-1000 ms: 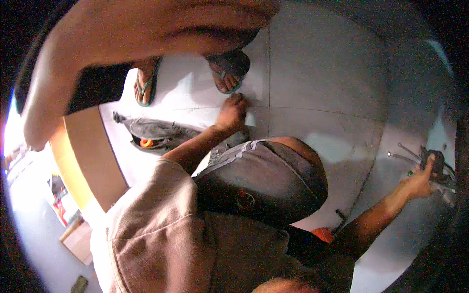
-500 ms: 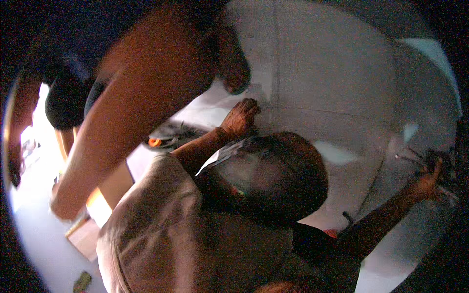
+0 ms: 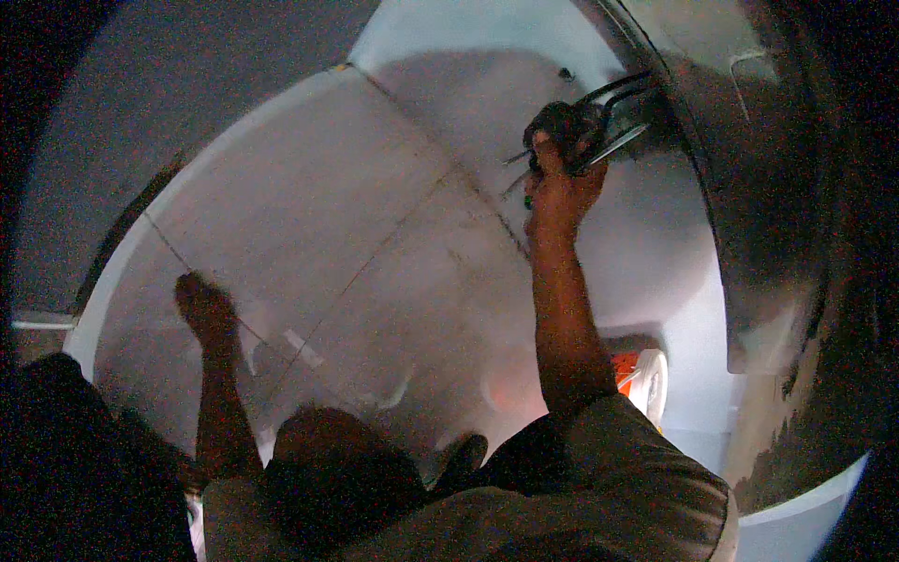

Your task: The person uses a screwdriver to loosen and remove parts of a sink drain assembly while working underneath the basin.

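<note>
My right hand (image 3: 562, 173) reaches forward over the floor, its fingers closed round a dark tangled bundle (image 3: 548, 122). Black curved cable-like strands and thin shiny rods stick out of the bundle; its exact kind does not show. To the left, my left hand (image 3: 208, 309) is low over the pale tiled floor (image 3: 375, 206), beside a dark joint line. Its outline is rounded like a loose fist; shadow hides the fingers and anything inside them. A dark rounded shape (image 3: 328, 459) sits between my arms, too dim to identify.
Along the right rises a dark panel (image 3: 768, 206) with a curved edge. An orange-and-white round object (image 3: 646, 384) lies beside my right elbow. A grey surface (image 3: 234, 75) stretches across the upper left, past a pale strip. Dark shapes fill the lower left.
The view has swung round, and more floor shows. Another person's bare leg and foot have left the picture. My right hand still holds the dark bundle, now nearer the upper middle.
</note>
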### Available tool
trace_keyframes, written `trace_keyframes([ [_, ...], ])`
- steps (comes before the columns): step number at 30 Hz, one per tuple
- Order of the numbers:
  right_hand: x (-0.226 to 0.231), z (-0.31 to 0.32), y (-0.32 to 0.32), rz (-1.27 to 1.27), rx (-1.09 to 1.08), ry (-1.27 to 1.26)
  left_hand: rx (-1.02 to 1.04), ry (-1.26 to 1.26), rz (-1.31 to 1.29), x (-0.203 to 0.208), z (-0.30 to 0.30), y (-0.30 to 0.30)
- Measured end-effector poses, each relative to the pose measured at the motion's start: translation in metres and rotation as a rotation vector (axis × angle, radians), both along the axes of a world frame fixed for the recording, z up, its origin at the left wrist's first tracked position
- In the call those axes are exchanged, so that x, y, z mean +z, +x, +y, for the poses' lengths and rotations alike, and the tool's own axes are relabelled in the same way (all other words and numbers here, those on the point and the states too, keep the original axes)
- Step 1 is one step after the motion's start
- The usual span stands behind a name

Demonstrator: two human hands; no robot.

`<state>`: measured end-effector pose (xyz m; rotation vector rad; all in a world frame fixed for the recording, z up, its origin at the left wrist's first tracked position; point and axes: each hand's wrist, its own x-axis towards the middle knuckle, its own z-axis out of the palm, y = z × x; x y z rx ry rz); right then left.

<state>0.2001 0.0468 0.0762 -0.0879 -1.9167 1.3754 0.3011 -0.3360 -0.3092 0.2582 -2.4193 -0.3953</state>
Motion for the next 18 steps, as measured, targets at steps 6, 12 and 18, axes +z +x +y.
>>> trace_keyframes([
  [6,0.003,0.018,-0.021,0.093,0.071,0.013,0.003,0.344,0.022,-0.011,-0.044,-0.002],
  [12,0.009,-0.008,-0.016,-0.04,-0.033,-0.024,0.121,-0.321,-0.32,0.009,-0.09,0.018],
  [18,0.003,0.001,-0.036,-0.059,-0.097,-0.186,0.193,-0.203,-0.327,0.043,-0.089,0.027],
])
